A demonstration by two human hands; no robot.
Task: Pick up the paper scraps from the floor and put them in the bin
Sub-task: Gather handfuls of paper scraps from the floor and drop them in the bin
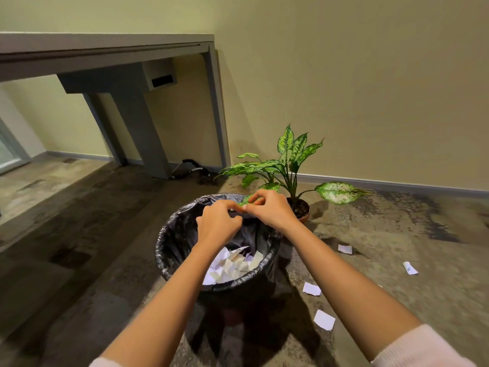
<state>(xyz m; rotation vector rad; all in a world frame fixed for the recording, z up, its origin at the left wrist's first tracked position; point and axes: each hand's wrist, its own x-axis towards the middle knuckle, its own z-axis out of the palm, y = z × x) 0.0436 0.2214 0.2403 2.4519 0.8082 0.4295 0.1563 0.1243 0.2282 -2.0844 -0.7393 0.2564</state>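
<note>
Carpeted floor (397,234) runs to a pale wall, with a potted plant (288,165) just behind the bin (185,234). Our left hand (218,225) and right hand (270,210) meet over the bin's far rim, fingers pinched together; what they grip we cannot tell. Scraps fill the bin already, while four paper scraps (324,319) lie on the floor to our right. We judge that tugging the liner (169,250) could pull it loose or tip the bin, spilling paper.
</note>
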